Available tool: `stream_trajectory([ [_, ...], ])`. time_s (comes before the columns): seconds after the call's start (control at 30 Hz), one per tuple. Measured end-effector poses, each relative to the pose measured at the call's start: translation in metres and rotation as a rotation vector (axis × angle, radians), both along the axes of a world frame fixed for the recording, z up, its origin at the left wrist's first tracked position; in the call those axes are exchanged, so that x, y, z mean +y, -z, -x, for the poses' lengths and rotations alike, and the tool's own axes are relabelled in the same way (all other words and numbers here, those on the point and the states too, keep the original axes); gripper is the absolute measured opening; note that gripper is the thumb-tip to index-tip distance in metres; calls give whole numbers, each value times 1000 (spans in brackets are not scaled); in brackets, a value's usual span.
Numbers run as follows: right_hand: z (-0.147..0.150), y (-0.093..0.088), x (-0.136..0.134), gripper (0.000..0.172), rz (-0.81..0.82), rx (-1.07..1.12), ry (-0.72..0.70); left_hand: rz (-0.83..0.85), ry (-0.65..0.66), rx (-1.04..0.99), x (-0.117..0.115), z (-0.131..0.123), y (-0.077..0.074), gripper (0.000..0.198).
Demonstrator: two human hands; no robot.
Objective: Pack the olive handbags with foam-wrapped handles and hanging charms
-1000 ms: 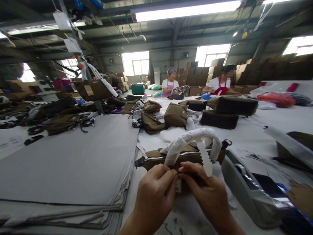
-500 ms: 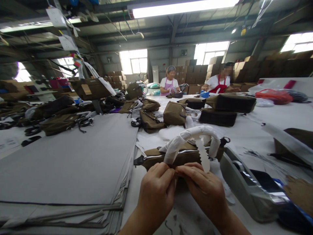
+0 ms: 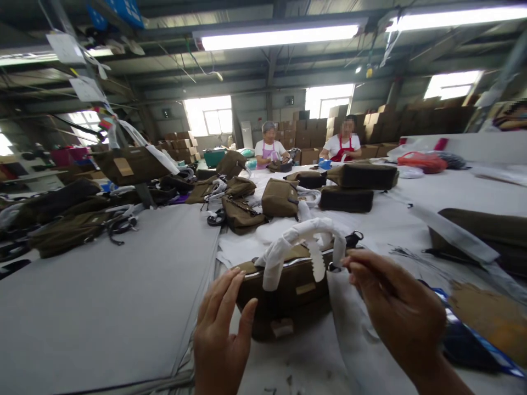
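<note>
In front of me an olive-brown handbag (image 3: pixel 284 296) stands on the white table, its metal zip showing along the top. White wrapping covers its arched handle (image 3: pixel 284 247), and a white notched strip (image 3: pixel 317 264) hangs beneath the arch. At the bag's left end is my left hand (image 3: pixel 222 332), open, fingers extended against its upper edge and thumb apart. My right hand (image 3: pixel 397 310) is by the right end, thumb and fingers pinched together near a metal ring; what they hold, if anything, is hidden. A white-wrapped strap (image 3: pixel 349 312) runs down beside the bag.
A stack of grey sheets (image 3: pixel 111 296) lies left. Several olive bags, including one upright bag (image 3: pixel 280 198), stand beyond. At right are another olive bag (image 3: pixel 486 236) and brown material (image 3: pixel 489 312). Two people, one in a red apron (image 3: pixel 343 148), work across the table.
My hands have parted from their pinch at the bag's front, left hand to the left end, right hand to the right end. The bag's front panel now shows. The view has shifted.
</note>
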State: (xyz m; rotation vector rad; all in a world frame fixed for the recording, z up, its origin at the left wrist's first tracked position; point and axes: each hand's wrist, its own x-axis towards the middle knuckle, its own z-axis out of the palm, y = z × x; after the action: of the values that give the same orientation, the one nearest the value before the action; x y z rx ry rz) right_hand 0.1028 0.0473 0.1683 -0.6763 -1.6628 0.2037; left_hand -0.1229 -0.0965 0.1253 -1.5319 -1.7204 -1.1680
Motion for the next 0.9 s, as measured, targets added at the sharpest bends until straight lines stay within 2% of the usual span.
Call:
stream_trajectory([
  [0.1,0,-22,28,39,-29,-103,46,34,8,-36,7,-1,-7,49],
  [0.17,4,-33,44,45,29,-274,-45,45,46,-68,18,-6,-21,52],
  [0.27,10,-41,58,33,116,-462,-226,83,164,-57,42,-15,-47,55],
  [0.43,16,-44,61,25,115,-497,-363,233,283,-159,80,-22,-84,46],
  [0.53,15,-46,63,21,117,-490,-413,332,327,-214,87,-21,-104,38],
  [0.63,16,-48,63,17,114,-477,-457,408,333,-180,87,-20,-122,34],
  [0.77,18,-47,61,16,113,-471,-513,493,399,-100,91,-14,-135,38],
  [0.9,20,-49,63,21,200,-369,-616,577,512,-175,102,0,-129,46],
])
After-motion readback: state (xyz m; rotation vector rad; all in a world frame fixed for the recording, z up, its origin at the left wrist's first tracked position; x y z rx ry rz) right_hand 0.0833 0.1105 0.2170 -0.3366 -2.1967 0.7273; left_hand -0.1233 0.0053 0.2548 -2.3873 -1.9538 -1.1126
